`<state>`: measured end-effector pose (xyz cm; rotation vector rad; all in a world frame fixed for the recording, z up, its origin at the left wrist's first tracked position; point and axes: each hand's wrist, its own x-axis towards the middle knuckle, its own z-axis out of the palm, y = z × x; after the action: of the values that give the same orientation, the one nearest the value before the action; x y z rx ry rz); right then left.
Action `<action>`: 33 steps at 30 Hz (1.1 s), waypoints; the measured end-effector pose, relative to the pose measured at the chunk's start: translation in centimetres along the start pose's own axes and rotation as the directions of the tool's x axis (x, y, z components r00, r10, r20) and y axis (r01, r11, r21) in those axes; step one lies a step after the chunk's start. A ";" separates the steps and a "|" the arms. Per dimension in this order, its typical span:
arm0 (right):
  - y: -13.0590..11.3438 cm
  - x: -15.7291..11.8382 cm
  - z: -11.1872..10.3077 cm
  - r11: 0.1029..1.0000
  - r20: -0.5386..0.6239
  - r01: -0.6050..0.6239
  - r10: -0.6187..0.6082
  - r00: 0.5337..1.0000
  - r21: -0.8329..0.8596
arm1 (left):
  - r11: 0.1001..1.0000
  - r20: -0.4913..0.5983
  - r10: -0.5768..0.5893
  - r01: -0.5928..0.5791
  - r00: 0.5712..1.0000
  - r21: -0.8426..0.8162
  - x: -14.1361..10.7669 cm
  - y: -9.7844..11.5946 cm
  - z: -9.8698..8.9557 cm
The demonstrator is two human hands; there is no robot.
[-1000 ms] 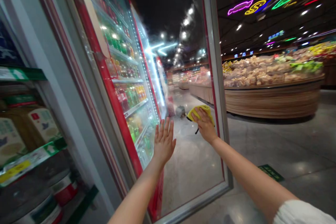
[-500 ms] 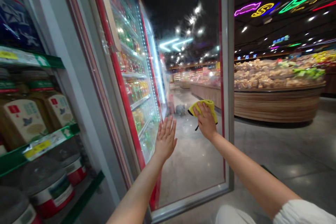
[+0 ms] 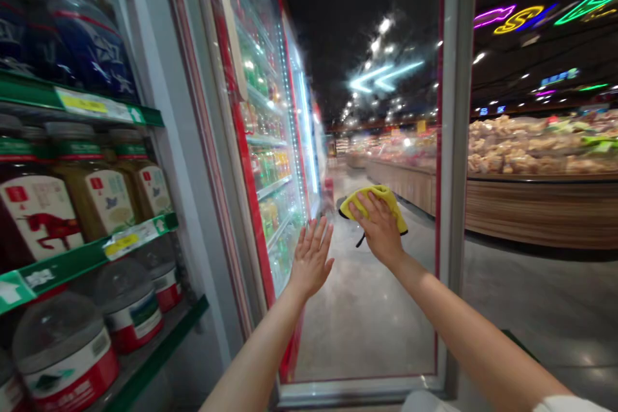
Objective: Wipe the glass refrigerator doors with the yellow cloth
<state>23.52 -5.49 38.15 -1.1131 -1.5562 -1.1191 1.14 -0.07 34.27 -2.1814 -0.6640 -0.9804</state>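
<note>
A glass door (image 3: 367, 335) with a grey metal frame and red inner edge stands in front of me. Flat against its pane, fingers spread, lies my left hand (image 3: 311, 261), holding nothing. My right hand (image 3: 381, 228) presses a folded yellow cloth (image 3: 393, 203) with black trim on the glass, its fingers over the cloth. A small black loop hangs below the cloth.
At left, green-edged shelves (image 3: 91, 264) hold bottles (image 3: 109, 196) and large jars (image 3: 67, 354). A lit drinks cooler (image 3: 270, 161) with red trim runs beyond them. A wood-panelled produce display (image 3: 541, 209) stands at right, on a grey floor.
The view has turned left, so the shelves, door and display sit further right. The right hand and cloth are now slightly further left on the pane, nearer the left hand.
</note>
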 end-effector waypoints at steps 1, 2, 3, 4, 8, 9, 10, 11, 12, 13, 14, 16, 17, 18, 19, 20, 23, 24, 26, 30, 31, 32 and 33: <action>-0.1 0.1 0.0 1.000 -0.013 0.008 -0.008 1.000 0.024 | 1.000 0.003 0.002 -0.002 1.000 0.007 -0.1 -0.1 -0.2; -0.3 0.4 0.1 0.999 -0.041 -0.002 0.004 0.999 0.042 | 1.000 0.007 0.001 -0.001 1.000 0.013 -0.2 -0.1 -0.4; -0.6 0.8 0.3 0.998 -0.074 -0.024 0.028 0.997 0.056 | 1.000 0.010 -0.002 0.002 1.000 0.018 -0.2 -0.2 -0.6; -1.1 1.3 0.5 0.997 -0.103 -0.048 0.054 0.993 0.063 | 1.000 0.012 -0.008 0.008 1.000 0.023 -0.4 -0.3 -0.7; -3.7 2.4 1.6 0.999 -0.096 -0.015 0.019 0.995 0.044 | 0.998 -0.011 -0.061 0.062 0.998 0.029 -1.1 -1.0 -1.2; -4.0 2.2 1.6 0.998 -0.060 0.043 -0.041 0.997 0.043 | 0.996 -0.021 -0.081 0.082 0.996 0.027 -1.3 -1.3 -1.4; -4.2 1.9 1.5 0.992 -0.020 0.113 -0.112 0.994 0.049 | 0.994 -0.028 -0.102 0.103 0.994 0.026 -1.6 -1.6 -1.5; -4.2 1.4 1.3 0.982 0.013 0.179 -0.180 0.984 0.056 | 0.992 -0.031 -0.120 0.121 0.992 0.024 -1.9 -1.9 -1.7; -4.0 1.0 1.0 0.973 0.036 0.225 -0.228 0.973 0.059 | 0.991 -0.029 -0.134 0.134 0.991 0.022 -2.2 -2.2 -1.8; -3.7 0.7 0.8 0.968 0.045 0.244 -0.246 0.968 0.052 | 0.989 -0.023 -0.143 0.144 0.989 0.022 -2.5 -2.5 -2.0; -3.6 0.6 0.8 0.972 0.039 0.234 -0.235 0.971 0.039 | 0.989 -0.014 -0.149 0.149 0.989 0.021 -2.8 -2.8 -2.1; -3.7 0.8 1.0 0.989 0.003 0.146 -0.146 0.989 0.007 | 0.986 0.007 -0.163 0.162 0.987 0.022 -3.2 -3.3 -2.3; -4.1 1.0 1.4 0.996 -0.020 0.094 -0.094 0.995 -0.008 | 0.985 0.016 -0.174 0.174 0.985 0.022 -3.4 -3.5 -2.3; -4.6 1.3 1.8 0.998 -0.035 0.064 -0.065 0.997 -0.019 | 0.982 0.023 -0.187 0.187 0.982 0.023 -3.5 -3.6 -2.3; -5.2 1.4 2.3 0.998 -0.039 0.062 -0.063 0.997 -0.026 | 0.980 0.027 -0.200 0.200 0.979 0.024 -3.5 -3.7 -2.3; -5.7 1.5 2.6 0.996 -0.031 0.085 -0.086 0.996 -0.029 | 0.977 0.028 -0.211 0.210 0.977 0.025 -3.6 -3.7 -2.2; -6.2 1.2 2.9 0.969 0.063 0.247 -0.247 0.967 0.007 | 0.970 0.027 -0.240 0.240 0.970 0.029 -4.1 -3.8 -2.0; -6.0 1.1 2.8 0.960 0.090 0.278 -0.279 0.956 0.024 | 0.968 0.027 -0.252 0.251 0.967 0.033 -4.3 -3.9 -1.9; -5.5 1.7 2.6 0.963 0.112 0.266 -0.269 0.957 0.042 | 0.962 0.029 -0.271 0.270 0.962 0.046 -4.7 -4.3 -2.0; -6.2 4.0 3.6 0.992 0.049 0.125 -0.126 0.991 0.035 | 0.949 0.013 -0.309 0.307 0.951 0.075 -5.2 -5.2 -2.3; -6.9 4.3 4.0 0.991 0.043 0.129 -0.130 0.991 0.032 | 0.946 0.005 -0.316 0.314 0.949 0.078 -5.3 -5.4 -2.4; -7.5 4.4 4.4 0.986 0.048 0.162 -0.163 0.985 0.031 | 0.944 -0.003 -0.321 0.320 0.947 0.078 -5.5 -5.6 -2.5; -8.2 4.3 4.7 0.975 0.065 0.219 -0.221 0.973 0.032 | 0.942 -0.010 -0.325 0.325 0.946 0.078 -5.6 -5.7 -2.6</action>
<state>14.05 -1.82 40.00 -0.9892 -1.7759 -1.2147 -7.16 0.81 33.20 -2.0422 -1.0721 -1.0956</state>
